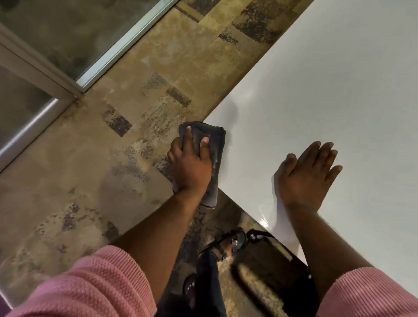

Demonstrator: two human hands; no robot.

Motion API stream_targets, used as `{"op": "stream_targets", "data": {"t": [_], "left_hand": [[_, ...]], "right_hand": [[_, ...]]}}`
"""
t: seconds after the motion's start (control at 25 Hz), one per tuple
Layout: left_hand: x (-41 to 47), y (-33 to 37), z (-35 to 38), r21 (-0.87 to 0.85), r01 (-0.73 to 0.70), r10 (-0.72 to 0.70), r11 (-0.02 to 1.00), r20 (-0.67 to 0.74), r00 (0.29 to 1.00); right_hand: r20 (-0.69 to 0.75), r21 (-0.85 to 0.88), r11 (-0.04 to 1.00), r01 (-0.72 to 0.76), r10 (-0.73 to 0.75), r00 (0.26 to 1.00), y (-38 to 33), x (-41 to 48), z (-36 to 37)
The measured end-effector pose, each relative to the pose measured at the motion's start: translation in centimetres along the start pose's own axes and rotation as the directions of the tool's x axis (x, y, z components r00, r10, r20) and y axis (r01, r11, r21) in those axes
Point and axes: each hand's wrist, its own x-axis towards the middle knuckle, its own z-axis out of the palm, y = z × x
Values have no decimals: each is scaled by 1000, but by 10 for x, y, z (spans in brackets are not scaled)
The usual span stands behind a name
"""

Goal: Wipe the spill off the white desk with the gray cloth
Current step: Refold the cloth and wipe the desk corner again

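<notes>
My left hand (190, 164) grips a folded gray cloth (215, 144) at the near left corner of the white desk (346, 81); the cloth hangs partly over the desk's edge. My right hand (306, 173) lies flat on the desk with its fingers spread, a short way to the right of the cloth. A faint wet sheen shows on the desk near its front edge (264, 221) and above the cloth. I cannot make out a clear spill.
Patterned brown carpet (89, 174) spreads to the left of the desk. A glass partition with a metal frame (59, 79) stands at the far left. A dark chair (276, 271) and my feet in dark shoes (223, 244) are below the desk's front edge.
</notes>
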Motion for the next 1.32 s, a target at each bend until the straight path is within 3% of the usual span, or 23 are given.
{"op": "stream_targets", "data": {"t": [0.12, 0.24, 0.48, 0.56, 0.68, 0.76, 0.84, 0.96, 1.04, 1.32], "left_hand": [[-10, 22, 5, -140, 107, -117, 984, -65, 991], [-57, 47, 18, -407, 171, -189, 897, -5, 982], [-180, 80, 55, -497, 210, -226, 842, 28, 974], [-206, 81, 65, -466, 115, -153, 877, -45, 987], [-208, 76, 66, -376, 138, -125, 917, 58, 990], [-187, 69, 54, -212, 134, -115, 968, 97, 989], [-143, 59, 41, 13, 23, -24, 1000, 106, 994], [-75, 57, 26, 295, -301, 250, 907, 199, 948], [-54, 65, 25, 351, -436, 354, 829, 276, 894], [-30, 97, 34, 367, -482, 331, 796, 402, 854]], "right_hand": [[-1, 15, 1000, -17, 17, 1000, -14, 5, 5], [4, 56, 998, -16, 16, 1000, -24, 16, 3], [-18, 38, 999, 6, -5, 1000, -12, 14, 10], [-4, 43, 999, 3, -3, 1000, -10, 14, 11], [-3, 55, 998, 16, -16, 1000, -8, 16, 11], [5, 48, 999, 21, -22, 1000, -8, 14, 10], [15, 47, 999, 14, -15, 1000, -8, 12, 7], [25, 95, 995, -4, 1, 1000, -10, 13, 2], [24, 136, 991, -10, 6, 1000, -11, 11, -2], [54, 174, 984, -32, 23, 998, -12, 8, -10]]}}
